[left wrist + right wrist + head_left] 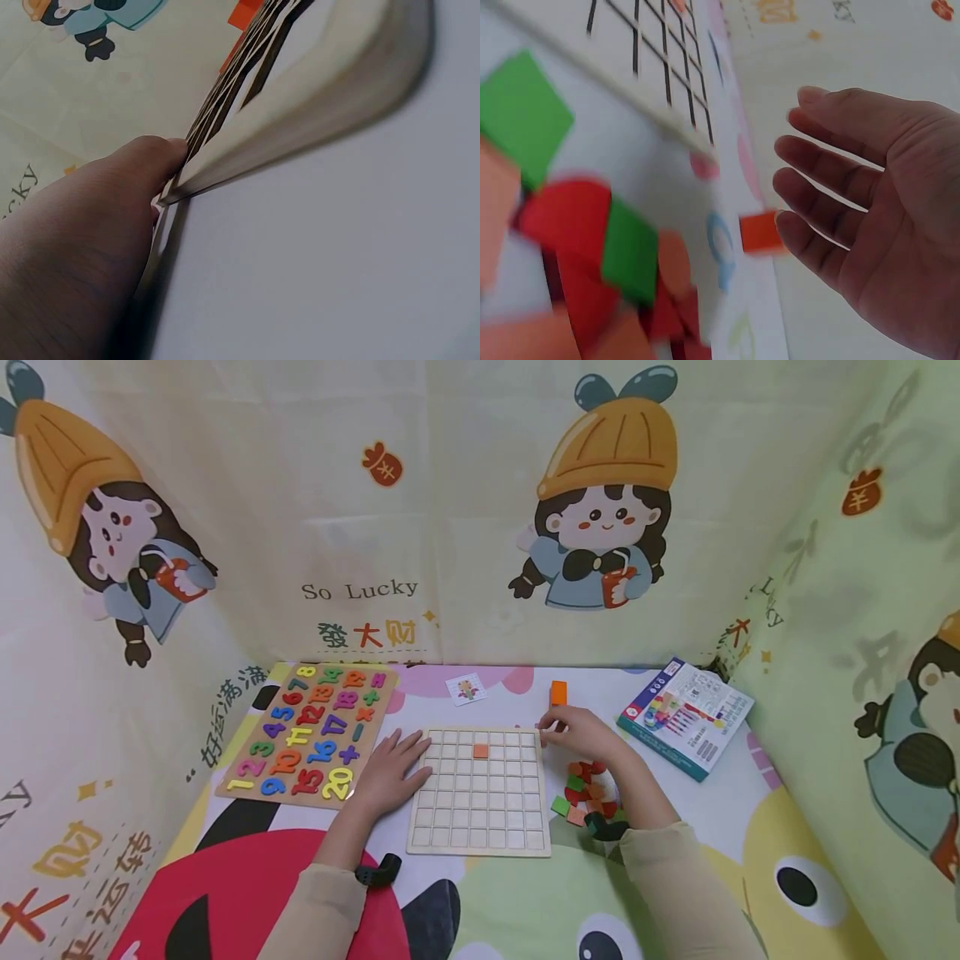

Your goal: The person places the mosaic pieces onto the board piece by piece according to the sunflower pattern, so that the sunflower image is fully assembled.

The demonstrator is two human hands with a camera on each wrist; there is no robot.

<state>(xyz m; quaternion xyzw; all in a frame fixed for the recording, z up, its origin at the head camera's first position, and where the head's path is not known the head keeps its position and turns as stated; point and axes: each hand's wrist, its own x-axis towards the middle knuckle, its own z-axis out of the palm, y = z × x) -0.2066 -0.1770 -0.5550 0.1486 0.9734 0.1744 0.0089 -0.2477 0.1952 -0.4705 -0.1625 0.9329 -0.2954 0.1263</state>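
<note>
A pale wooden grid board (478, 852) lies flat on the table, and one orange square tile (481, 751) sits in a cell near its top. My left hand (392, 772) rests at the board's left side with fingers spread; in the left wrist view the thumb (154, 161) touches the board's edge. Beside the board's upper right corner is my right hand (581, 732), its fingers loosely bent and apart with nothing between them in the right wrist view. An orange block (558, 693) stands just beyond it. Loose coloured pieces (576, 816), red, green and orange, lie below that hand.
A wooden number board (307, 731) with colourful numerals and signs lies at the left. A small picture card (467, 689) is behind the grid board. To the right rests a teal-edged box (686, 718). Printed cloth walls (465, 527) rise behind and at both sides.
</note>
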